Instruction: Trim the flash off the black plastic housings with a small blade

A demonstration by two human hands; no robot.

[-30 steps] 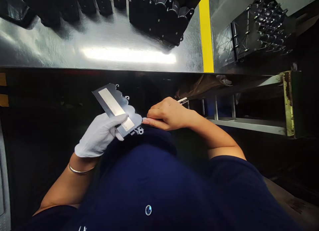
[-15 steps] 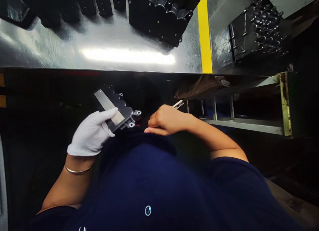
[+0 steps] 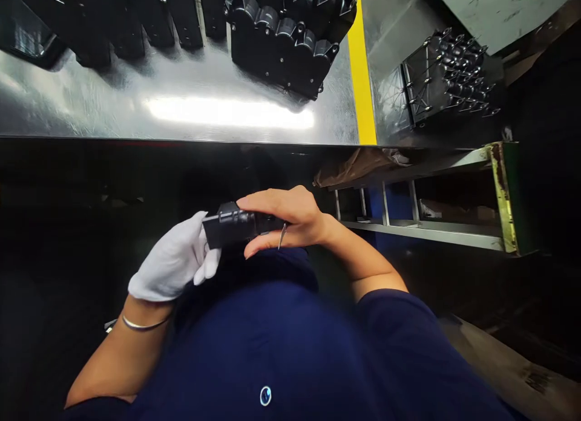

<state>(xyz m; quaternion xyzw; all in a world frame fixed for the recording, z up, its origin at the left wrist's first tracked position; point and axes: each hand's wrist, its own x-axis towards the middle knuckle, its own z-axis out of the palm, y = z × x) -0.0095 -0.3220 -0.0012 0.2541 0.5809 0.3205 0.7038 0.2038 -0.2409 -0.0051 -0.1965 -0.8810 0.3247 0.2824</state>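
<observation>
A black moulded plastic part (image 3: pixel 233 228) is held between my two hands in front of my body, turned so that a narrow side faces up. My left hand (image 3: pixel 170 261), in a white glove, grips its left end. My bare right hand (image 3: pixel 295 215) closes round the right end, fingers along the far side and thumb along the near side. A thin metal tool (image 3: pixel 282 235) shows between that thumb and palm; most of it is hidden, and its kind cannot be made out.
Beyond my hands runs a metal bench (image 3: pixel 190 121) with a yellow stripe (image 3: pixel 363 76). Several black housings (image 3: pixel 281 52) stand on it, and more black parts (image 3: pixel 449 76) are stacked at the right. Below the bench, a metal rack (image 3: pixel 426 232) and brown wrapping (image 3: pixel 354 167) sit at the right.
The black part has been turned, and its pale metal strip no longer shows. My right hand has moved left onto the part and opened its fist around it. The view has shifted slightly.
</observation>
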